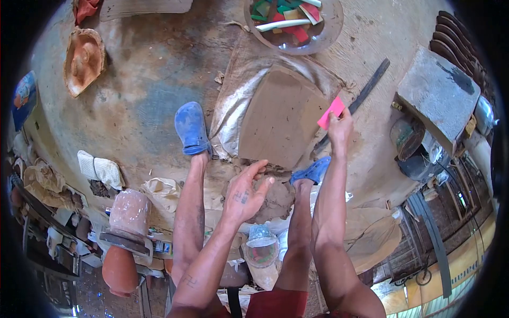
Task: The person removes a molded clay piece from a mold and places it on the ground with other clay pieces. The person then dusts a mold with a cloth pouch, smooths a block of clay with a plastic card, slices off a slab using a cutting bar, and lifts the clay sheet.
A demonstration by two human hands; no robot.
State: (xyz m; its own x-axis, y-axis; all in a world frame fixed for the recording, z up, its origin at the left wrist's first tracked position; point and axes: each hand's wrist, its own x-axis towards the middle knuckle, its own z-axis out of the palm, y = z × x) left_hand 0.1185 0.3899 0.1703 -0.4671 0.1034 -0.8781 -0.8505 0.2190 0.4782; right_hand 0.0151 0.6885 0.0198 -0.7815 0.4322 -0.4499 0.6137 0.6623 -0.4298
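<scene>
Concrete floor [143, 47], stained brown with a bluish patch, fills much of my distant head-camera feed. Across its middle, I see a creased woven sack [222, 130] bearing the smooth brown clay slab [283, 114], between and beyond two blue clogs [191, 127]. The right hand [341, 127] pinches a pink rectangular piece [330, 113] at the slab's right edge; I cannot tell whether the two touch. The left hand [248, 195] has its thumb and fingers spread, near the slab's close edge and above a rough clay lump [274, 202]. I make out a dark strip [371, 85] lying to the right, and a round basin [330, 33] of coloured pieces beyond the sack. Around the sides, my view is crowded: a grey block [437, 87] beside dark curved pieces [453, 40] on the right, a terracotta pot [119, 270] low on the left, and a yellowish banner [424, 289] at lower right.
</scene>
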